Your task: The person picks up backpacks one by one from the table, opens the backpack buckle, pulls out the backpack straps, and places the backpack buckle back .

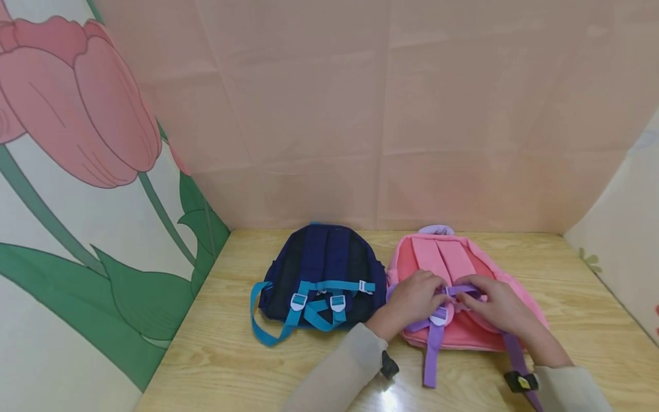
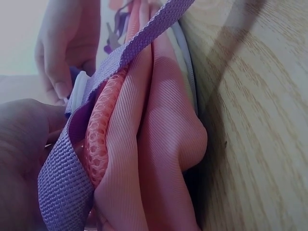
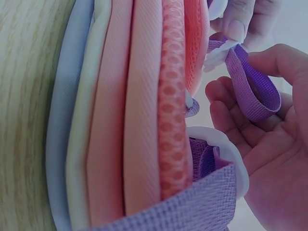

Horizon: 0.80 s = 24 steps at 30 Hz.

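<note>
A pink backpack (image 1: 432, 254) lies on the table with its shoulder straps facing up. Over its middle my left hand (image 1: 417, 297) pinches a white plastic buckle (image 3: 219, 57) on a purple strap. From the other side my right hand (image 1: 499, 303) holds the looped purple strap (image 3: 250, 91) between thumb and fingers, close to the buckle. Below the hands, a white adjuster (image 1: 439, 316) sits on a purple shoulder strap (image 1: 433, 349) that hangs over the bag's lower edge. In the left wrist view, my left hand (image 2: 24, 144) partly hides behind purple webbing.
A navy backpack (image 1: 324, 246) with blue straps (image 1: 293, 320) lies just left of the pink one. Both bags rest on a wood-grain table (image 1: 216, 343). A pinkish sheet (image 1: 309, 114) hangs behind, and a tulip-patterned wall (image 1: 103, 229) stands at the left.
</note>
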{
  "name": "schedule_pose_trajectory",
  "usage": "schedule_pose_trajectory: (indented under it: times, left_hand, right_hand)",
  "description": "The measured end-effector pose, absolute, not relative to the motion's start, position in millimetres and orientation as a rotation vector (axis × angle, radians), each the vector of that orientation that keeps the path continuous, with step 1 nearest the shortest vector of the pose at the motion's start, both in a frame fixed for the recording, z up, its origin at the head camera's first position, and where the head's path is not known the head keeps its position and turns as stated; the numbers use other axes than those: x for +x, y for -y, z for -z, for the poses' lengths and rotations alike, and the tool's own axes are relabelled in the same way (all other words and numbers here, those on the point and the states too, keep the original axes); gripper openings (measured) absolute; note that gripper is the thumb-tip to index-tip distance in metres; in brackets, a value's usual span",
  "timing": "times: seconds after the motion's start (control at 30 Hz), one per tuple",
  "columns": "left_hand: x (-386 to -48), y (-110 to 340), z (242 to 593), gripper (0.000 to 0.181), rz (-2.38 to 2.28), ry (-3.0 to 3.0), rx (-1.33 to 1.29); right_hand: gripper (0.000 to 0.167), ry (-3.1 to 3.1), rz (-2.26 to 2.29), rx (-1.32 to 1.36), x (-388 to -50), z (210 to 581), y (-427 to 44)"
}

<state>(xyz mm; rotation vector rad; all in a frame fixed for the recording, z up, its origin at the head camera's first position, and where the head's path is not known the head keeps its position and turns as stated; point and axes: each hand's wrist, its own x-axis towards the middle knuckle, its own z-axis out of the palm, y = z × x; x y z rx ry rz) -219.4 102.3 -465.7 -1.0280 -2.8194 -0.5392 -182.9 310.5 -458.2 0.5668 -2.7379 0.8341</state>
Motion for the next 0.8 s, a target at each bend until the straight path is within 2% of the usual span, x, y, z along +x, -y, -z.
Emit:
schedule_pose_trajectory:
  times: [0.3,0.8]
  left_hand:
    - [-218.2,-102.8,465.8,0.027,0.556,2.858,-1.01]
    - [-222.6,-101.1,468.4,0.026,0.554,2.842,-1.022]
  right_hand:
    - [0.024,2.679,-0.795,0.651,-183.8,459.4,-311.3]
    - [0.021,2.664,-0.832,0.624,-179.1,458.6,-317.5]
